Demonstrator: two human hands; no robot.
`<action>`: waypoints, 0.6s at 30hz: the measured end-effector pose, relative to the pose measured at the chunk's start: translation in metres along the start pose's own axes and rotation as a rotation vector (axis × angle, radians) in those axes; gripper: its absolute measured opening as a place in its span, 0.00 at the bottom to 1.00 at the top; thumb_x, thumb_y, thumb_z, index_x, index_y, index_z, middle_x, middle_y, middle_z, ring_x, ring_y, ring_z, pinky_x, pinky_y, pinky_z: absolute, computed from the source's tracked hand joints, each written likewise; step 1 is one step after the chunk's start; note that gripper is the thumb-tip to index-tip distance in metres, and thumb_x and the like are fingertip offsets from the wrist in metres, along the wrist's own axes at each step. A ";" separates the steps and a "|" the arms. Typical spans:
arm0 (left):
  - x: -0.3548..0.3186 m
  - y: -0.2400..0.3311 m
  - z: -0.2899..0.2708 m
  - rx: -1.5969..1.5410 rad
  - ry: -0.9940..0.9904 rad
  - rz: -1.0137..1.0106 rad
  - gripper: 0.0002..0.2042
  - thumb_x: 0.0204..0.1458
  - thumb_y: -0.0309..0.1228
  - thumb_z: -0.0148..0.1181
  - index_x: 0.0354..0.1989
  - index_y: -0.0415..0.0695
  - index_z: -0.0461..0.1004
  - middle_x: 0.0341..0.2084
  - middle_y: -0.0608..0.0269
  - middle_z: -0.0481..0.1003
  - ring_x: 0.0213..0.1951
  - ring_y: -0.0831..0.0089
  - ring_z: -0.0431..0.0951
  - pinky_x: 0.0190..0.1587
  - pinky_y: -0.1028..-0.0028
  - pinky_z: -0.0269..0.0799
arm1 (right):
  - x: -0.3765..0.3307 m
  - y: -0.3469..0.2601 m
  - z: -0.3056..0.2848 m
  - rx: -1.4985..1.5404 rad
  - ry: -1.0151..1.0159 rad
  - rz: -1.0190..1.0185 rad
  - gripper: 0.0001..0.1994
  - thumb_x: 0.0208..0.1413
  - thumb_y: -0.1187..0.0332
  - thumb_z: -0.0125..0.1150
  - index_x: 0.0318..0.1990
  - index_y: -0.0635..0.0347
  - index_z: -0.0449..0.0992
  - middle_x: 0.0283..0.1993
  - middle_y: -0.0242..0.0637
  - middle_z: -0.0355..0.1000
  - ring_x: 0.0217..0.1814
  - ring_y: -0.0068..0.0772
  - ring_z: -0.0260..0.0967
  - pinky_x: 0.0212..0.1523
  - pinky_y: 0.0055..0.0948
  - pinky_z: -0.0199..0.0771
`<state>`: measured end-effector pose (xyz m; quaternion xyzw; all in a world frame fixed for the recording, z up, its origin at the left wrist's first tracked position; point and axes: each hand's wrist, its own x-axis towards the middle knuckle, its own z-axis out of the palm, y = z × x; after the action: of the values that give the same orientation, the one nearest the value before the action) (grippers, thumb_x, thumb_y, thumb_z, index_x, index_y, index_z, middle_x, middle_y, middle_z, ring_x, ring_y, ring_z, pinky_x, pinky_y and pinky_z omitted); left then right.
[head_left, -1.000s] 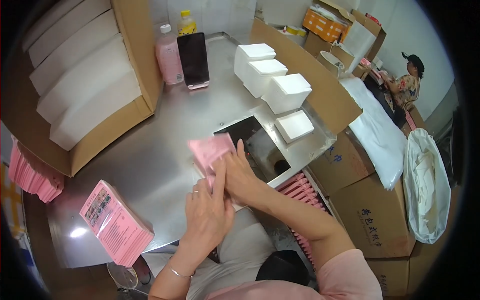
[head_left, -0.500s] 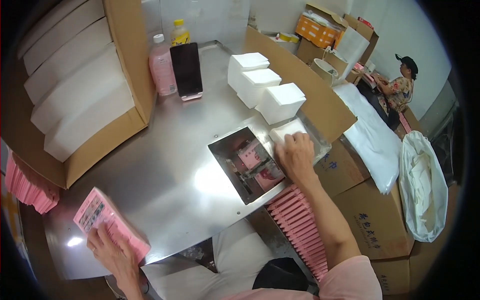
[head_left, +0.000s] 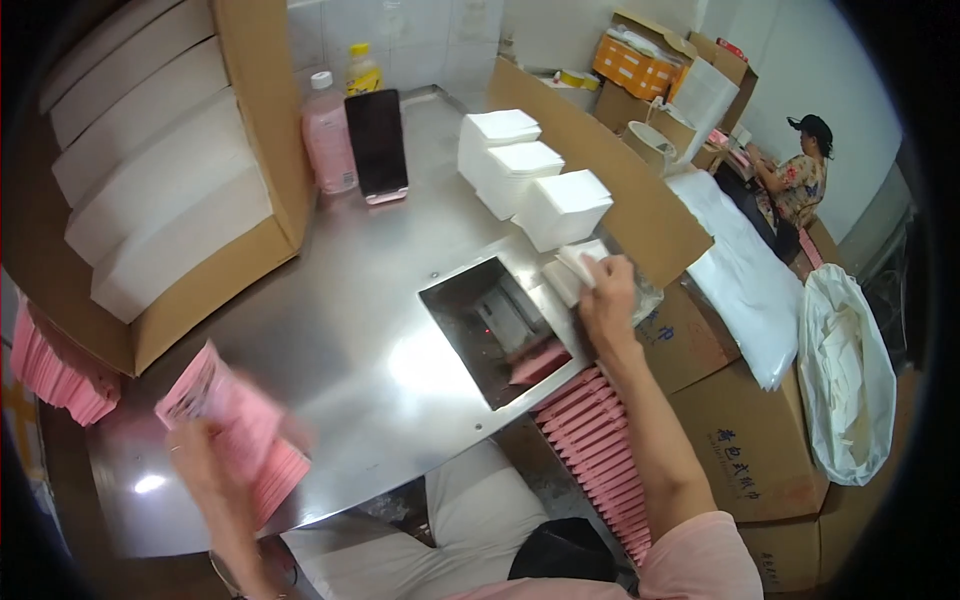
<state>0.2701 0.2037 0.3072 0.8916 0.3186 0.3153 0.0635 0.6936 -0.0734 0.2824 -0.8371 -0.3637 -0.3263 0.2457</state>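
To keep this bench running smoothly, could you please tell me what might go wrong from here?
The left hand may lift more than one pink printed bag, as they lie closely stacked. The right hand, pinching white napkins, might knock the tall napkin stacks just beyond it. The black phone, propped near the pink bottle, could topple if bumped.

Got mostly pink on the packets (head_left: 284, 474), plain white on the napkins (head_left: 566, 212), pretty busy florals on that far shirt (head_left: 804, 183).
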 end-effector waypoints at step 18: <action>0.008 0.146 0.090 -0.233 -0.103 0.106 0.35 0.44 0.51 0.67 0.60 0.47 0.71 0.67 0.44 0.59 0.71 0.42 0.52 0.61 0.46 0.51 | -0.045 -0.177 -0.016 0.375 -0.526 -0.563 0.14 0.45 0.71 0.61 0.42 0.64 0.77 0.34 0.41 0.74 0.39 0.46 0.74 0.65 0.65 0.58</action>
<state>0.4058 0.1010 0.2860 0.9088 0.2285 0.3070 0.1659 0.5282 0.0046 0.2916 -0.7007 -0.6814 -0.0841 0.1939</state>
